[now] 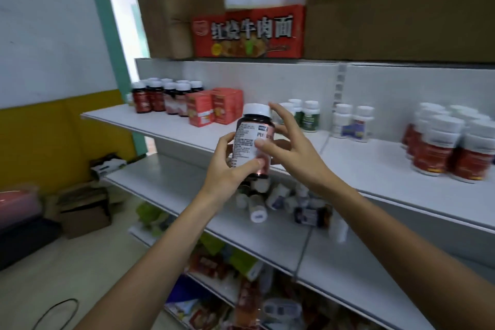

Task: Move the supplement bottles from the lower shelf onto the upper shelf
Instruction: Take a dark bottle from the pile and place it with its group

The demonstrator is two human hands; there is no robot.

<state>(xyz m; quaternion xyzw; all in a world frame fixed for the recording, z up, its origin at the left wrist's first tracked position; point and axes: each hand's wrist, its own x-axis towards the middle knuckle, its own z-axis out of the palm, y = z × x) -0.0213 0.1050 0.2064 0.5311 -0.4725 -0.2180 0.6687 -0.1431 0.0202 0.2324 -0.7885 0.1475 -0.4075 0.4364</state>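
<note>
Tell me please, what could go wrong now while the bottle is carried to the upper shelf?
The left hand alone grips the dark bottle; the right hand touches it with spread fingers, so it might slip. The free spot on the upper shelf lies beside the orange boxes, which could get knocked.

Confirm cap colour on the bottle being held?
White cap on the dark held bottle, clearest in the head view.

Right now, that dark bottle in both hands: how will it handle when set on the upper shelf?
The bottle looks rigid, so a firm grip seems fine. Tall with a narrow base, it may tip if set down tilted. Round body: likely rolls if dropped, like the ones lying on the lower shelf.
</note>
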